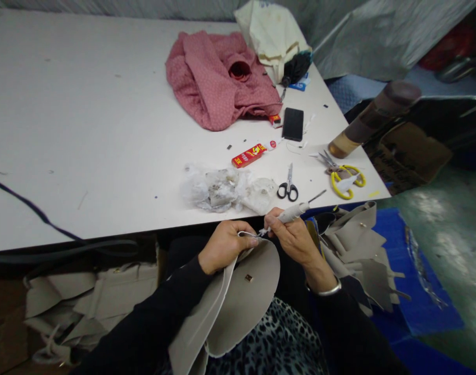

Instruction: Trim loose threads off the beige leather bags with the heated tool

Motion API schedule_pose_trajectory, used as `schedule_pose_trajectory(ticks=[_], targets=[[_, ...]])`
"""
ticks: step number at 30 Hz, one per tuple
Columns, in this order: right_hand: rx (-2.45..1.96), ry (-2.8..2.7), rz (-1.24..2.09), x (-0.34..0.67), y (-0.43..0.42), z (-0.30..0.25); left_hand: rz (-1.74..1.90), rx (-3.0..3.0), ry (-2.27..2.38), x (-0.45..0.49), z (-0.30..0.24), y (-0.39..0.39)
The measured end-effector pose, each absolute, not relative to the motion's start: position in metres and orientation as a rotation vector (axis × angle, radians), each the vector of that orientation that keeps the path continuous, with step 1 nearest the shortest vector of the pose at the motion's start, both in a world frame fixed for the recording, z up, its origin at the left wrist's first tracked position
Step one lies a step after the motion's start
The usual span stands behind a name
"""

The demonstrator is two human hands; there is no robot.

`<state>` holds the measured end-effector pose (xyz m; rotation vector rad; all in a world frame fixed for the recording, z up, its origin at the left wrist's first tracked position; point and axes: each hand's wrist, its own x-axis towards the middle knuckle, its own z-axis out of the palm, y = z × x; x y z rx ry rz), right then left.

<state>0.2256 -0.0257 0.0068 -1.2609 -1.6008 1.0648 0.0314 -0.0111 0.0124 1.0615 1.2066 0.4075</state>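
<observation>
My left hand (230, 245) pinches the upper edge of a beige leather-like bag piece (246, 302), which hangs over my lap. A small gold-coloured metal fitting (248, 278) sits on its rounded flap. In my right hand (290, 237) is a tool with a white-wrapped handle (295, 212) and a thin metal shaft sticking out at its upper end. The handle's lower end meets the piece's edge, right beside my left fingertips. Exactly what its tip does there is too small to make out.
On the white table (85, 104) lie black-handled scissors (288, 185), yellow-handled scissors (345, 179), a red glue bottle (249, 155), crumpled plastic (222, 190), a black phone-like slab (292, 124) and pink cloth (210, 78). A tall bottle (373, 120) stands near the right edge. Beige pieces (359, 245) are heaped at right.
</observation>
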Motion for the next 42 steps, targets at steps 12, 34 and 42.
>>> schedule_pose_trajectory(ticks=[12, 34, 42], targets=[[-1.39, -1.135, 0.676, 0.227, -0.02, -0.013, 0.567, 0.505, 1.121, 0.019, 0.01, -0.016], [-1.292, -1.912, 0.163, 0.225, -0.005, -0.006, 0.619, 0.542, 1.054, 0.023, 0.007, -0.02], [-1.264, -1.312, 0.798, 0.219, -0.026, 0.003, 0.512, 0.547, 1.041, 0.019, 0.011, -0.018]])
